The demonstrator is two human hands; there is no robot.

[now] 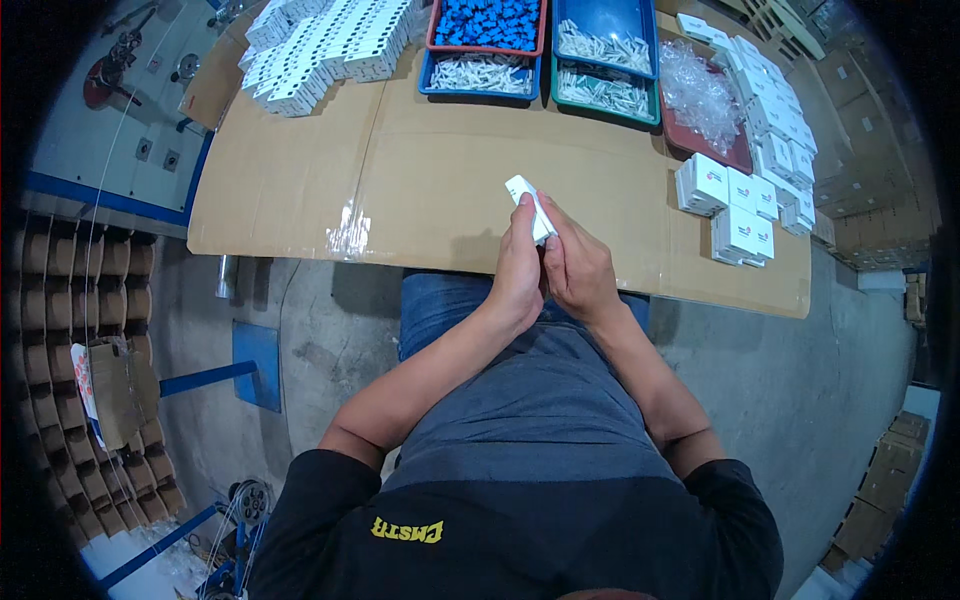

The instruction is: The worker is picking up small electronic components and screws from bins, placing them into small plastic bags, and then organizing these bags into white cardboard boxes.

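Left hand is curled partway closed along one side of the white box, right hand half-closed on the other, so it's held between them, tilted, mid-frame above the bench. Looks like thin card to me: probably light, stiffish, a bit slick, easy to dent. I'd grip the long edges, gently.

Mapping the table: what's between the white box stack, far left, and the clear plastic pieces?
Head view: a red tray of blue parts and a blue tray, then, right of them, a second blue tray and a green tray.
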